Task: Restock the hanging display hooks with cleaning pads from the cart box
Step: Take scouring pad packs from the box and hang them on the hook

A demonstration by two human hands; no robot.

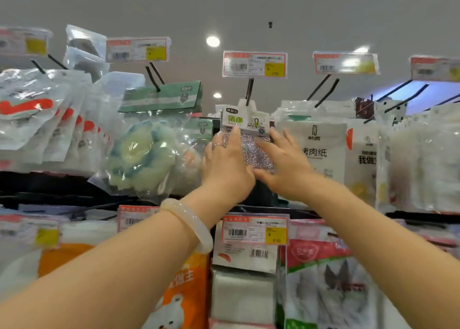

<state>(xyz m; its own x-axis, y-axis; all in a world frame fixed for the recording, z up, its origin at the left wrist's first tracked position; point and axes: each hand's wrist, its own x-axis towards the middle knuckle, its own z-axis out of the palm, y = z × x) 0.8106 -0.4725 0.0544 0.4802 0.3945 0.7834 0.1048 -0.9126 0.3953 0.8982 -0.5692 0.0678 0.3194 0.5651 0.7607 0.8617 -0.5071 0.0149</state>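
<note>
A pack of silvery glitter cleaning pads (pixel 251 139) with a white and green header card hangs on a black display hook (pixel 249 91) under a price tag (pixel 254 64). My left hand (pixel 226 164), a ring on one finger, lies flat against the pack's left side with fingers straight. On the pack's right side rests my right hand (pixel 283 164), fingers spread and fairly straight. Both arms reach up toward the hook. The cart box is out of view.
Neighbouring hooks carry a blue-white sponge pack (pixel 142 154), clear bags with red marks (pixel 32 119) at left and white paper packs (pixel 321 142) at right. A lower row holds an orange bag (pixel 184 291) and a red-green pack (pixel 323 279).
</note>
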